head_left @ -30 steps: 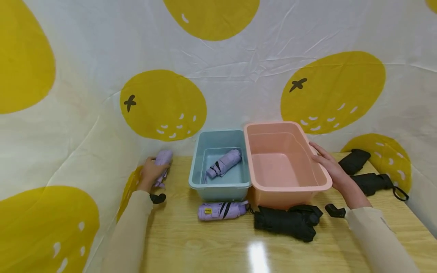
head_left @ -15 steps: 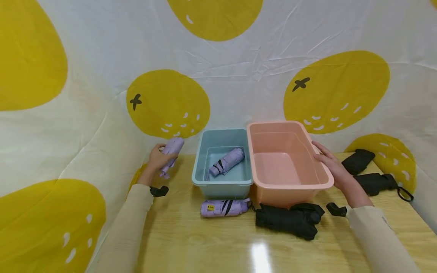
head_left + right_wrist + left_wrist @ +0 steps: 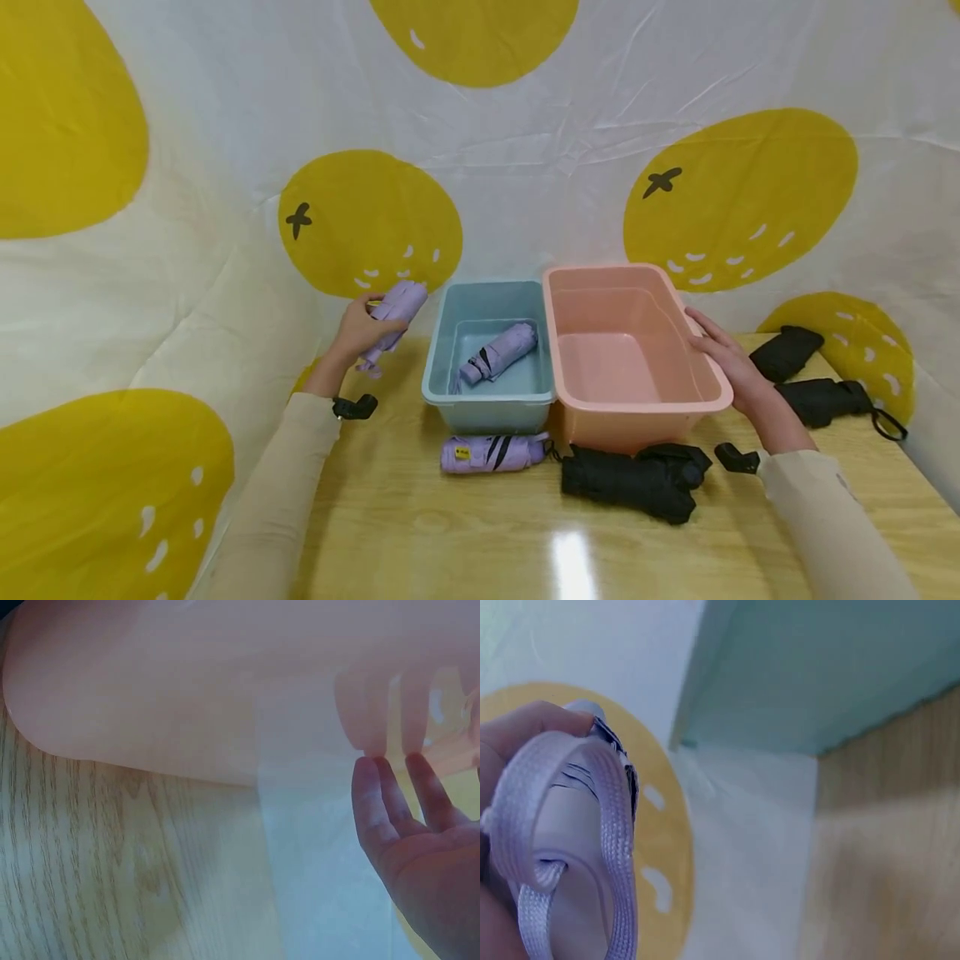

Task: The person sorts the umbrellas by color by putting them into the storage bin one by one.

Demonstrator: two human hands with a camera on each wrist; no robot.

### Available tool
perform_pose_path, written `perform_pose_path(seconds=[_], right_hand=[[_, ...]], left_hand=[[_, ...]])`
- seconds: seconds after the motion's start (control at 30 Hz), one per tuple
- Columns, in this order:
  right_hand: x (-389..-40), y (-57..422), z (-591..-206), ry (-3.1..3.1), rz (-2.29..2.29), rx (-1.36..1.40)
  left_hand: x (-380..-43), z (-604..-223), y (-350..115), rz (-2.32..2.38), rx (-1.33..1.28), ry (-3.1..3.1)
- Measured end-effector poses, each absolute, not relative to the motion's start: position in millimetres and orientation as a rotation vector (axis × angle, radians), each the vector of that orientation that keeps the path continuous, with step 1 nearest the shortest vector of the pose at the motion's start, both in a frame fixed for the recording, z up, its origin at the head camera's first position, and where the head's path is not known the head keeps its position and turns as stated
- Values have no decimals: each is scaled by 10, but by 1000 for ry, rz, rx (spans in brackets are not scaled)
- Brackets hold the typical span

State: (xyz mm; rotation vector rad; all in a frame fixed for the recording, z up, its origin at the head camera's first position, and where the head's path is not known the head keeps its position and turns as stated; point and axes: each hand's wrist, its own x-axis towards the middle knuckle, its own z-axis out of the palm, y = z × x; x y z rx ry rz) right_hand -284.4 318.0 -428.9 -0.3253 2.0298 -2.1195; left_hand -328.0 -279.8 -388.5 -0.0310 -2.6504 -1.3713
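My left hand [image 3: 358,331] grips a folded lavender umbrella [image 3: 401,304], raised above the table to the left of the blue bin [image 3: 489,402]. In the left wrist view, the umbrella's wrist strap [image 3: 615,840] loops toward the camera, and the bin's outer wall stands beside it. Another lavender umbrella [image 3: 506,348] lies inside the blue bin. At the side of the pink bin [image 3: 637,408], my right hand [image 3: 727,367] rests against the right rim. Its fingers [image 3: 367,787] are extended, with the tips at the outer wall in the right wrist view.
A lavender umbrella [image 3: 491,453] with a yellow label lies before the blue bin. Beside it is a black folded umbrella [image 3: 630,483]. Two more black bundles, one a black pouch-like one [image 3: 786,353] and one a looped umbrella [image 3: 821,402], lie right. Patterned cloth [image 3: 517,208] hangs behind.
My left hand has lifted the lavender umbrella off the table's far left and carried it up and rightward toward the blue bin. The right hand stays at the pink bin.
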Motion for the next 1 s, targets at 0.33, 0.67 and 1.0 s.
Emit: perform_pose_path(seconds=[0.33, 0.67, 1.0], right_hand=[[-2829, 3259, -4254, 1979, -2181, -318], [-2857, 3229, -4313, 2013, -2146, -301], [-2860, 3168, -4317, 1969, -2164, -249]], left_hand=[[-3484, -3508, -2375, -1479, -221, -2685], [-3585, -3521, -2085, -1462, -341, -2730], [-3674, -3597, -1869, -1411, -370, -2805]])
